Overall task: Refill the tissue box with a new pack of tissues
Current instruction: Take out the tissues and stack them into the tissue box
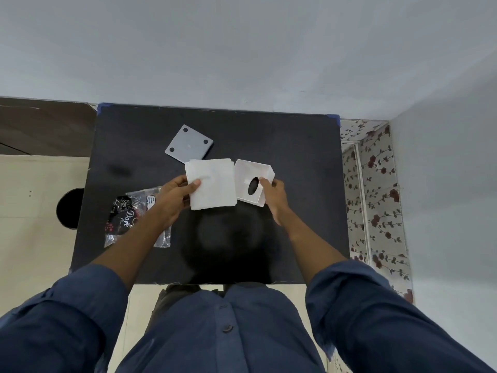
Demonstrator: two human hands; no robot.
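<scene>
A stack of white tissues (215, 183) lies at the middle of the black table (295, 157), and my left hand (174, 196) grips its left edge with the thumb on top. Right beside the stack sits the white tissue box shell (254, 175), open side up, its oval dispensing hole showing dark in the floor. My right hand (274, 196) holds the box's near right wall, fingers curled over the rim. The grey base plate (188, 144) of the box, with dark round feet at its corners, lies just behind the tissues.
An empty clear plastic wrapper with black print (129, 216) lies under my left forearm at the table's left side. A wall stands behind the table, a flowered cloth (376, 189) hangs to the right, and a dark round object (70, 208) sits on the floor at the left.
</scene>
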